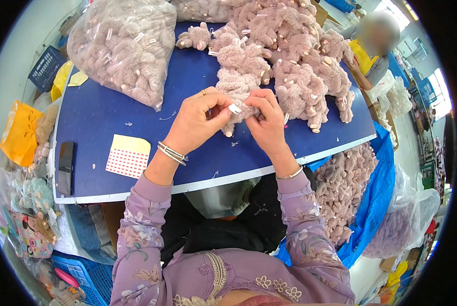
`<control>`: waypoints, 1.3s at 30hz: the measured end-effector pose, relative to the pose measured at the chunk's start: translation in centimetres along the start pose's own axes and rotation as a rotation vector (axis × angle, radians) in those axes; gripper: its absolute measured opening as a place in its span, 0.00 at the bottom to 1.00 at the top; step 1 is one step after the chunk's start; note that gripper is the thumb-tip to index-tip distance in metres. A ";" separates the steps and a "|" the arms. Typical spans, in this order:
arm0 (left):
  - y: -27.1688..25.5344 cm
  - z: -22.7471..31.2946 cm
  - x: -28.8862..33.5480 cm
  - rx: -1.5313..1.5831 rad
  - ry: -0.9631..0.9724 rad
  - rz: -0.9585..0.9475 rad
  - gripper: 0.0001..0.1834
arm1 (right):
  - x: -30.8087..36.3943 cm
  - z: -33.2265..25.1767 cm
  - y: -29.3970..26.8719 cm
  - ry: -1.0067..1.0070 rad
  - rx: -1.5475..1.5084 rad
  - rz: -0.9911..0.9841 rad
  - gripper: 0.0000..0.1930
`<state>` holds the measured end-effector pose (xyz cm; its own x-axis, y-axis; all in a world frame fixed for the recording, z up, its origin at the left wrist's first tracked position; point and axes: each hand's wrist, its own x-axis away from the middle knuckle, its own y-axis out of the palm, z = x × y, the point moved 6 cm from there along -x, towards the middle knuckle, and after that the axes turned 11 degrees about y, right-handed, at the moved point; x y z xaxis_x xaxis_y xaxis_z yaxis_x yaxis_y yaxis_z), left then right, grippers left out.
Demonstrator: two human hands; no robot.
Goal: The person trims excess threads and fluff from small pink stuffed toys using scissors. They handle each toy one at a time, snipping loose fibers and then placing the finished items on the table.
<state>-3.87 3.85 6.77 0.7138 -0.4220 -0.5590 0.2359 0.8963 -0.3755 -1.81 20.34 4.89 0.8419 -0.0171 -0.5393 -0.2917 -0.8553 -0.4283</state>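
Purple sleeves (144, 229) come in from the lower edge and reach over the near rim of a blue counter (208, 163). To the right, below the counter, a blue sack (385, 168) stands full of pinkish toys. On the counter's left side lie a dark phone (66, 168) and, nearer the left wrist, a yellow sheet (128, 155) with rows of red marks.

The left hand (200, 116) pinches a small white tag (234, 108) between thumb and forefinger. The right hand (266, 121) has its fingers drawn together just right of the tag, against the plush (234, 87); whether they grip its pile or the tag's edge I cannot tell. The plush lies between the hands and just beyond them, its long axis running roughly away from the body, its near end showing below the fingertips. The tag sits at its near part, at the left fingertips, with the right ones close by.

Past the plush rises a heap (294, 71) of similar toys; to its left stands a clear bag (126, 56) of more. Farthest right, another person (379, 66) is beside the counter.
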 end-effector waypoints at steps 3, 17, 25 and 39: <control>0.5 0.1 0.0 -0.066 0.063 -0.002 0.04 | 0.1 0.1 -0.1 -0.033 0.003 0.025 0.17; -1.1 -0.3 0.7 0.863 -0.034 -0.086 0.04 | -0.2 0.8 -1.0 -0.017 -0.042 0.089 0.17; -0.5 -1.1 0.4 0.254 -0.078 0.113 0.11 | 0.3 -0.2 -0.5 -0.102 -0.057 0.061 0.16; 1.0 -3.0 0.9 0.407 -0.344 -0.040 0.07 | 1.1 -0.9 0.1 -0.150 -0.039 0.088 0.17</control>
<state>-4.96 3.94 3.71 0.8577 -0.4494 -0.2497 0.4556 0.8895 -0.0359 -0.46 19.77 4.95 0.7356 -0.0179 -0.6772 -0.3411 -0.8735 -0.3474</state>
